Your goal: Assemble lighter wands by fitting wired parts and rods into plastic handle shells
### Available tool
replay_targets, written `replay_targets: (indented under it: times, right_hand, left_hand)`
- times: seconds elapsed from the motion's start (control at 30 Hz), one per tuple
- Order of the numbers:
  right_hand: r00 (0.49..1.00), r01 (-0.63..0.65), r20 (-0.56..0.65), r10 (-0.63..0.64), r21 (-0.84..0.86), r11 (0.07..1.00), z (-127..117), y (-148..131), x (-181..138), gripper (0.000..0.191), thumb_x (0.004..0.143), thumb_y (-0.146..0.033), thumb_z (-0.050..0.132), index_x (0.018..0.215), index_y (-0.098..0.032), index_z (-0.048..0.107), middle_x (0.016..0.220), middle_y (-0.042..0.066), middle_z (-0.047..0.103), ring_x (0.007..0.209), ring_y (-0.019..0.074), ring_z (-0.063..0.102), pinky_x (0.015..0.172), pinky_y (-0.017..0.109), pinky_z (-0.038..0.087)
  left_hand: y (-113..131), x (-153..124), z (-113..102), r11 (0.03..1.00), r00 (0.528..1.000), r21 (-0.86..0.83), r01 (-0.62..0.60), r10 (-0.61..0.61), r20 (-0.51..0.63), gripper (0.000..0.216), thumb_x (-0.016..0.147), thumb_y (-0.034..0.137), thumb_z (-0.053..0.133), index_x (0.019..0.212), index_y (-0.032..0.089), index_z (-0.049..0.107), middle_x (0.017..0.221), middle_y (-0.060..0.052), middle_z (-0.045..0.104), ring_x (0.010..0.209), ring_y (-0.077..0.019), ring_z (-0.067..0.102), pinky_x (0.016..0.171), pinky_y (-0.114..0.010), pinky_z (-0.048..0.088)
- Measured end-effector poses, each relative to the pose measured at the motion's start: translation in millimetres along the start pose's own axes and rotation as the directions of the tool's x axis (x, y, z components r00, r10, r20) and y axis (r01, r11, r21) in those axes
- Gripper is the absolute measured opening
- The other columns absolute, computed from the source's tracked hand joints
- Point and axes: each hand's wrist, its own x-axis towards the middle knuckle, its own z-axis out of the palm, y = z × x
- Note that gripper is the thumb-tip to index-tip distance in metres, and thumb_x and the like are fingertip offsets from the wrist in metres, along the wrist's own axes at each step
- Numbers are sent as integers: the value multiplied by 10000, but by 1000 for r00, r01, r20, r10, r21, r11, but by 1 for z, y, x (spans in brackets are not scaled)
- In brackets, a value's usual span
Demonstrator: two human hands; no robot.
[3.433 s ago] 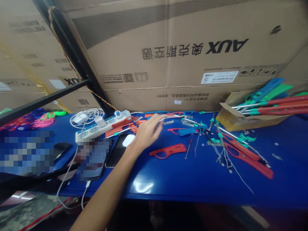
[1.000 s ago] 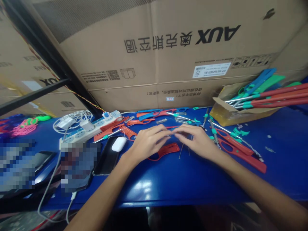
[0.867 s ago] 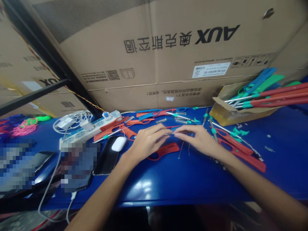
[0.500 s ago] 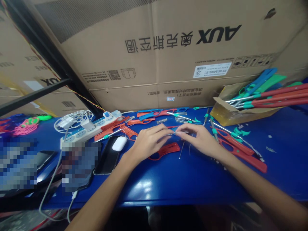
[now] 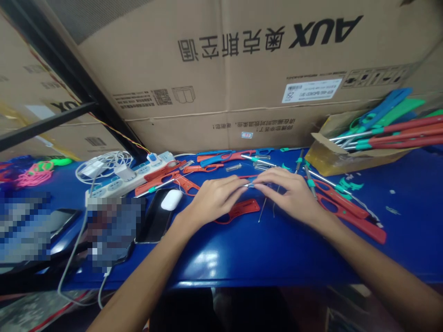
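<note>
Over the middle of the blue table, my left hand (image 5: 215,197) and my right hand (image 5: 286,190) meet with fingertips pinched. Between them is a small shiny piece (image 5: 249,185), silvery or clear; its kind is too small to make out. A thin wire (image 5: 263,210) hangs or lies just below my right fingers. Under and beside my left fingers lies a red plastic half-shell with a loop (image 5: 245,209), like a lighter handle. Behind my fingertips, part of another red piece shows, mostly hidden.
A power strip (image 5: 119,186) with plugs, a black phone (image 5: 154,219) and a white earbud case (image 5: 172,200) are at left. Red shells (image 5: 356,221) lie at right, near an open carton (image 5: 321,159) of long-necked lighters. A large cardboard box (image 5: 207,78) stands behind.
My hands have shifted slightly, and the small shiny piece between the fingertips shows more clearly. The camera view has tilted a little downward. The things on the table lie as before.
</note>
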Motion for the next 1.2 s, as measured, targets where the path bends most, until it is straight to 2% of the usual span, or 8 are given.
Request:
replay_targets:
  times: [0.17, 0.37, 0.57, 0.73, 0.8, 0.9, 1.07, 1.2]
  right_hand:
    - [1000, -26, -10, 26, 2, 1000, -1, -1, -2, 117, 956, -257, 621, 970, -207, 726, 945, 33, 753, 896, 186, 696, 866, 361, 531]
    - [976, -216, 36, 213, 118, 969, -2, -5, -1, 154, 927, -321, 649, 895, -217, 758, 907, 18, 779, 845, 190, 724, 812, 334, 549]
    - [898, -439, 187, 397, 352, 827, -5, -6, 2, 266, 912, -436, 640, 870, -189, 728, 763, 19, 735, 681, 158, 686, 682, 302, 551]
    - [850, -525, 278, 447, 505, 685, -5, 0, 4, 340, 928, -455, 615, 1134, -186, 630, 814, 27, 745, 676, 146, 682, 712, 319, 554]
    - [865, -500, 256, 432, 522, 691, -5, 1, 4, 351, 938, -437, 607, 1180, -183, 597, 846, 28, 741, 657, 136, 671, 729, 331, 551]
    - [897, -435, 169, 408, 494, 752, -3, 1, 3, 340, 920, -394, 647, 1187, -193, 585, 862, 16, 728, 658, 132, 664, 729, 329, 546]
    - [947, -311, 5, 322, 271, 911, 1, 1, -1, 240, 903, -317, 682, 1117, -215, 640, 947, 22, 729, 771, 158, 698, 754, 326, 547]
    - [965, -257, -24, 263, 135, 957, 0, 3, -3, 203, 931, -300, 651, 1119, -224, 668, 942, 16, 750, 793, 167, 711, 758, 334, 550]
  left_hand:
    - [3, 0, -1, 1000, 999, -30, 8, -6, 52, 287, 1049, 274, 437, 1192, 183, 668, 1115, -61, 743, 987, -187, 714, 821, -299, 549]
    - [6, 2, -5, 996, 991, -72, 58, -48, 125, 300, 1052, 272, 410, 1169, 174, 668, 1060, -57, 743, 909, -177, 711, 758, -291, 528]
    - [6, 2, -6, 997, 993, -56, 62, -55, 108, 293, 1048, 283, 413, 1144, 180, 671, 1057, -51, 740, 900, -181, 704, 767, -299, 516]
    - [3, 2, -6, 986, 988, -66, 153, -151, 39, 302, 1049, 298, 408, 1161, 187, 665, 1058, -49, 737, 923, -186, 699, 757, -297, 505]
    - [-1, 1, -8, 968, 972, -96, 233, -236, -16, 308, 1048, 301, 407, 1164, 184, 667, 1032, -50, 745, 900, -181, 700, 759, -292, 503]
    - [-8, 0, -12, 945, 945, -88, 316, -321, -54, 330, 1044, 326, 407, 1140, 172, 684, 897, -40, 744, 784, -175, 687, 708, -286, 486]
    - [-11, 1, -16, 937, 937, -73, 342, -346, -55, 335, 1043, 328, 409, 1198, 192, 672, 925, -34, 739, 801, -168, 679, 756, -288, 489]
    - [-7, 1, -15, 935, 939, -86, 343, -345, -1, 326, 1044, 335, 415, 1278, 218, 610, 986, -27, 730, 821, -157, 678, 773, -286, 491]
